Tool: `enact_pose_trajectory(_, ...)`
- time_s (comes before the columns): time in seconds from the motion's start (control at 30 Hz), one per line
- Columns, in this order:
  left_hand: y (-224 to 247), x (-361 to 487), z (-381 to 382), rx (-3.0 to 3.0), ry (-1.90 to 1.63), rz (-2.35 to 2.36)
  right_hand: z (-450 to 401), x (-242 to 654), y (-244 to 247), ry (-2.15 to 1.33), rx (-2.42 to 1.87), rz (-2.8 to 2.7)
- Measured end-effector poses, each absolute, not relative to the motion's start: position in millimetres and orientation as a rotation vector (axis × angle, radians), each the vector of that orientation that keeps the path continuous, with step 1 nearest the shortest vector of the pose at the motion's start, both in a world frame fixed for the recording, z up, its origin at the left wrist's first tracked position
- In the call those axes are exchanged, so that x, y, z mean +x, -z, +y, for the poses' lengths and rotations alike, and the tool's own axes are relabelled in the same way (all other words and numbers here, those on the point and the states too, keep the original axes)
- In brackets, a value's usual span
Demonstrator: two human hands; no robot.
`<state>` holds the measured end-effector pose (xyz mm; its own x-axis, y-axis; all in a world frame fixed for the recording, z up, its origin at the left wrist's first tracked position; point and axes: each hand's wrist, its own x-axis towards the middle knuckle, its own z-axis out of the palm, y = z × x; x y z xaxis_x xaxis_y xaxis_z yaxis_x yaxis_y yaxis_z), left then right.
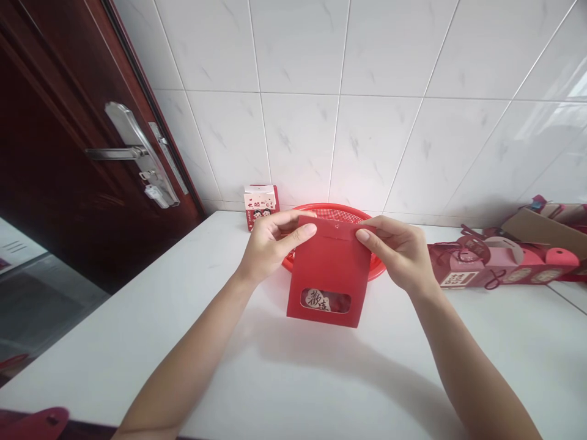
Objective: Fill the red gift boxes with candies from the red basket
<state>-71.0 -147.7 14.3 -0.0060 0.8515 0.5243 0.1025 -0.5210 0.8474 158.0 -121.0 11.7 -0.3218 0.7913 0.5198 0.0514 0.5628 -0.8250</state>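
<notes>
A red paper gift bag [331,263] is held up above the white table, its top flap between both my hands. Low on its front, a clear window shows a pale label with dark characters and something red inside. My left hand [277,240] pinches the upper left corner, thumb in front. At the upper right corner, my right hand [398,247] pinches in the same way. Directly behind the bag stands a red plastic basket [337,208], mostly covered by the bag, so its contents are hidden.
Against the tiled wall stands a small pink and red printed box [261,205]. Several red and pink gift boxes [477,263] line the right side, beside a brown cardboard box [536,229]. A dark wooden door [59,122] is at the left. Something red [36,425] lies at the lower left.
</notes>
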Motion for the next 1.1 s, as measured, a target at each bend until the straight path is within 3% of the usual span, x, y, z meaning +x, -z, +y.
enact_pose_trajectory(0.53,-12.8,-64.9,-155.4,1.768,-1.637,0.966,-122.3,153.4,-12.3,-1.074,-0.611,-1.732)
enact_pose_trajectory(1.1,-9.0,-46.9,-161.9,1.674,-1.631,0.973,-129.7,142.3,-8.4,-0.951,-0.587,-1.751)
